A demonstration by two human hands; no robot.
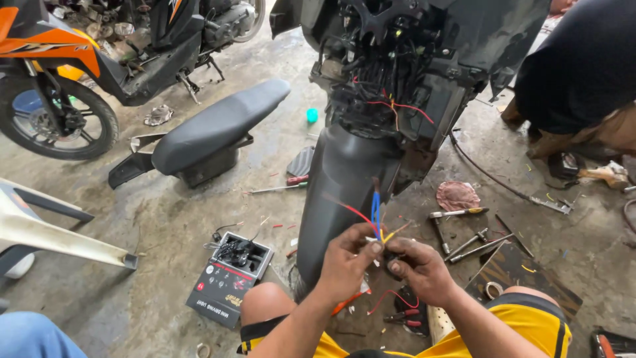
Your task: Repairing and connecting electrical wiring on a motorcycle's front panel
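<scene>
My left hand (346, 260) and my right hand (419, 266) meet in front of a stripped black scooter's front mudguard (341, 179). Both pinch a small bundle of coloured wires (375, 215): blue, red and yellow strands stand up from my fingertips. A small dark part sits between my fingers, mostly hidden. Above, the scooter's open front (391, 73) shows tangled black cables and red wires. My knees in yellow-and-black shorts (530, 325) frame the bottom of the view.
An opened black box with a dark part (228, 275) lies on the concrete at my left. A detached scooter seat (212, 129), an orange motorcycle (66, 73), screwdrivers and wrenches (464, 232), red-handled pliers (404, 318), and a crouching person in black (583, 73) surround me.
</scene>
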